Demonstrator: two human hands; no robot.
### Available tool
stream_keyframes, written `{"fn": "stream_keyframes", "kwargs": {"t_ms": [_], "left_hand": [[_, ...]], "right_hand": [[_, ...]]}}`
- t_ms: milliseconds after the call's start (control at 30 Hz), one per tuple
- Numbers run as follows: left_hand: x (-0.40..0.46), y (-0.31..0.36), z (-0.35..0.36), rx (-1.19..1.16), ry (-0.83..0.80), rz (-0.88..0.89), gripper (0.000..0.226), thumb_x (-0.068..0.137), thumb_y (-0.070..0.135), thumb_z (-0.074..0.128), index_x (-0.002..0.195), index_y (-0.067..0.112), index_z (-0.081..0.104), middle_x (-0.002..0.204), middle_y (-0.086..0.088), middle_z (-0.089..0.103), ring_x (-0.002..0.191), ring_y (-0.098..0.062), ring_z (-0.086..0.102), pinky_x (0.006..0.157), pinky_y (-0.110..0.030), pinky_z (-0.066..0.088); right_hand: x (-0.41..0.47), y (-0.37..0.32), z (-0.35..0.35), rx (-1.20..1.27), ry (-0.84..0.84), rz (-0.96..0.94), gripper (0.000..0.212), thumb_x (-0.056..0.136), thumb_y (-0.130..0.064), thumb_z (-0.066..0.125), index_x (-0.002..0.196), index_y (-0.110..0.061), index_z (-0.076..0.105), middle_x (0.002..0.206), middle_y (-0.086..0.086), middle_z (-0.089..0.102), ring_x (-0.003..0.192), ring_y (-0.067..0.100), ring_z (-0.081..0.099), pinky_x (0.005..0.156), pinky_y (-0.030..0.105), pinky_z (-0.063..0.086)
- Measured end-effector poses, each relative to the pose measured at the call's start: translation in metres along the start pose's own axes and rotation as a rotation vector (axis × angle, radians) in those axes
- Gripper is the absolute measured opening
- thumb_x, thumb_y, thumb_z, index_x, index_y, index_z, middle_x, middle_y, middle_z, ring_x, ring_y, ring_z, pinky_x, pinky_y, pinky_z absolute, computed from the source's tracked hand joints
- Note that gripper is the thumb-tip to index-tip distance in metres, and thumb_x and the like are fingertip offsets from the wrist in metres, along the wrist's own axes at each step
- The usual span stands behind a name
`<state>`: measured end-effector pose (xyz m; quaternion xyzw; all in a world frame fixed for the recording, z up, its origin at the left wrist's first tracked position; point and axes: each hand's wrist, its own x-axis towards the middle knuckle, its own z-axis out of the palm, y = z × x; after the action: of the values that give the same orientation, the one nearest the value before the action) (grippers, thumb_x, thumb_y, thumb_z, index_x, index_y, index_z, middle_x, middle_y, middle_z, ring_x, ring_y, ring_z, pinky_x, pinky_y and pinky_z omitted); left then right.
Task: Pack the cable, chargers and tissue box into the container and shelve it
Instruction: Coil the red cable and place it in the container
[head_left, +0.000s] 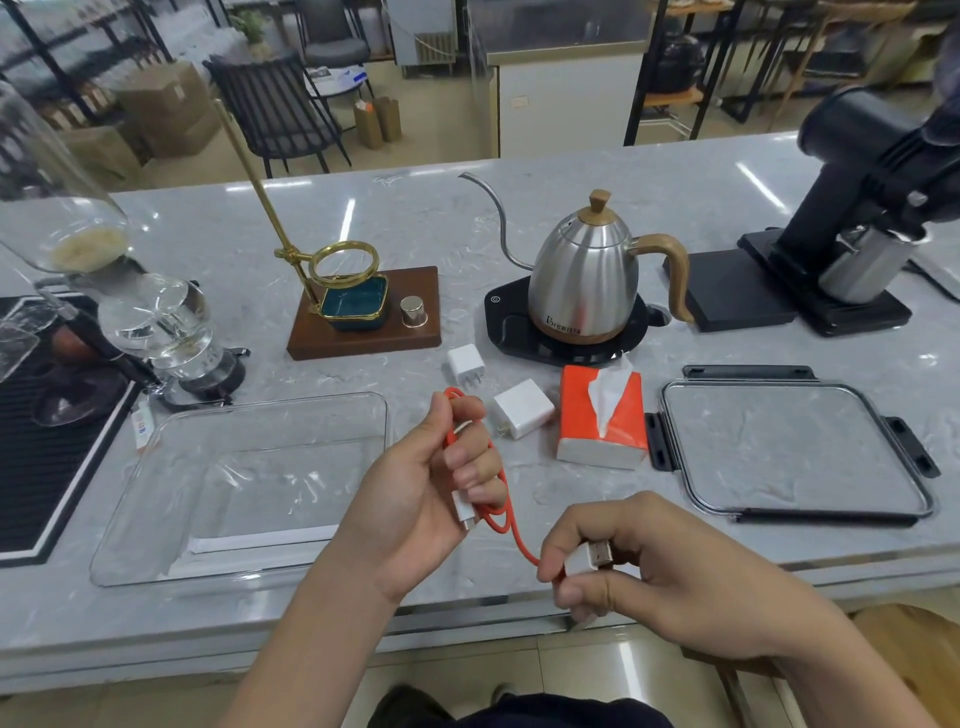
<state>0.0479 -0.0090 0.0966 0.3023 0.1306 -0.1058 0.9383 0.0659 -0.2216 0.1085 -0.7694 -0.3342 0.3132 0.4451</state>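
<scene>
My left hand (441, 473) grips coiled loops of an orange cable (511, 525) above the counter, with one white plug sticking out below its fingers. My right hand (649, 566) pinches the cable's other white USB plug near the counter's front edge. A clear plastic container (156, 519) lies open to the left of my hands. Two white chargers sit behind my left hand: a small one (466, 365) and a larger one (523, 408). An orange and white tissue box (597, 421) stands to their right. The container's clear lid (795, 457) with black clips lies at the right.
A steel gooseneck kettle (587, 280) on a black base stands behind the chargers. A wooden stand with a brass ring (363, 306) is left of it, a glass siphon brewer (156, 322) at far left, and a black grinder (857, 208) at far right.
</scene>
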Motion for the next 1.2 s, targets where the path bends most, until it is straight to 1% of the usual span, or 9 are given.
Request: {"fn": "stream_keyframes", "kwargs": {"t_ms": [200, 367, 567, 733, 867, 933, 1000, 1067, 1200], "left_hand": [[-0.002, -0.007, 0.005, 0.166, 0.024, -0.003, 0.036, 0.099, 0.041, 0.041, 0.1, 0.009, 0.059, 0.07, -0.003, 0.046, 0.063, -0.016, 0.05, 0.06, -0.031, 0.052], [-0.005, -0.012, 0.011, 0.26, 0.046, 0.019, 0.04, 0.098, 0.042, 0.04, 0.099, 0.009, 0.063, 0.076, -0.007, 0.057, 0.075, -0.021, 0.062, 0.073, -0.038, 0.057], [-0.009, -0.018, 0.015, 0.379, 0.066, 0.022, 0.044, 0.097, 0.046, 0.038, 0.1, 0.01, 0.064, 0.081, -0.007, 0.062, 0.082, -0.022, 0.065, 0.067, -0.034, 0.052], [-0.01, -0.031, 0.016, 0.447, 0.077, 0.018, 0.047, 0.1, 0.047, 0.035, 0.101, 0.011, 0.065, 0.083, -0.007, 0.062, 0.064, -0.017, 0.056, 0.049, -0.028, 0.044], [-0.011, -0.034, 0.017, 0.479, 0.094, 0.027, 0.049, 0.1, 0.048, 0.034, 0.103, 0.01, 0.065, 0.082, -0.008, 0.061, 0.066, -0.019, 0.055, 0.05, -0.029, 0.046], [-0.012, -0.035, 0.018, 0.494, 0.103, 0.04, 0.048, 0.099, 0.048, 0.035, 0.1, 0.012, 0.066, 0.081, -0.007, 0.061, 0.066, -0.02, 0.055, 0.05, -0.03, 0.045], [-0.013, -0.036, 0.021, 0.495, 0.122, 0.059, 0.047, 0.098, 0.048, 0.036, 0.096, 0.013, 0.068, 0.079, -0.008, 0.059, 0.064, -0.021, 0.055, 0.049, -0.029, 0.043], [-0.014, -0.038, 0.023, 0.495, 0.143, 0.084, 0.046, 0.097, 0.046, 0.037, 0.094, 0.012, 0.069, 0.08, -0.01, 0.059, 0.067, -0.021, 0.057, 0.05, -0.028, 0.044], [-0.016, -0.04, 0.027, 0.453, 0.161, 0.112, 0.046, 0.099, 0.041, 0.039, 0.096, 0.006, 0.068, 0.076, -0.006, 0.062, 0.063, -0.013, 0.061, 0.043, -0.016, 0.043]], "right_hand": [[0.005, -0.003, 0.008, 0.029, 0.041, -0.044, 0.01, 0.095, -0.019, 0.063, 0.097, -0.028, 0.066, 0.077, 0.005, 0.073, 0.072, 0.02, 0.07, 0.075, 0.043, 0.057], [0.009, -0.003, 0.014, 0.046, 0.11, -0.077, 0.008, 0.095, -0.012, 0.063, 0.098, -0.019, 0.067, 0.077, 0.006, 0.072, 0.069, 0.014, 0.07, 0.066, 0.014, 0.049], [0.012, -0.004, 0.021, 0.116, 0.208, -0.112, 0.007, 0.093, -0.012, 0.066, 0.096, -0.016, 0.07, 0.067, -0.002, 0.071, 0.06, 0.009, 0.067, 0.061, 0.012, 0.047], [0.015, -0.006, 0.025, 0.118, 0.269, -0.138, 0.005, 0.089, -0.013, 0.07, 0.094, -0.014, 0.071, 0.061, -0.006, 0.068, 0.049, 0.004, 0.06, 0.055, 0.009, 0.042], [0.018, -0.004, 0.028, 0.038, 0.333, -0.162, 0.006, 0.085, -0.02, 0.076, 0.09, -0.017, 0.074, 0.061, -0.003, 0.068, 0.049, 0.006, 0.059, 0.053, 0.013, 0.043], [0.02, -0.002, 0.03, -0.019, 0.389, -0.189, 0.016, 0.082, -0.03, 0.076, 0.086, -0.015, 0.073, 0.06, -0.003, 0.067, 0.048, 0.009, 0.057, 0.051, 0.019, 0.045], [0.023, -0.001, 0.033, -0.03, 0.461, -0.21, 0.023, 0.079, -0.035, 0.076, 0.081, -0.013, 0.07, 0.058, -0.009, 0.065, 0.047, 0.006, 0.054, 0.05, 0.016, 0.042], [0.026, -0.001, 0.037, -0.005, 0.522, -0.231, 0.019, 0.076, -0.029, 0.08, 0.08, -0.018, 0.065, 0.057, -0.019, 0.062, 0.047, 0.005, 0.055, 0.051, 0.012, 0.041], [0.029, 0.0, 0.046, 0.037, 0.648, -0.245, 0.038, 0.069, -0.014, 0.087, 0.082, -0.031, 0.055, 0.072, -0.032, 0.065, 0.051, 0.009, 0.06, 0.051, 0.014, 0.044]]}}
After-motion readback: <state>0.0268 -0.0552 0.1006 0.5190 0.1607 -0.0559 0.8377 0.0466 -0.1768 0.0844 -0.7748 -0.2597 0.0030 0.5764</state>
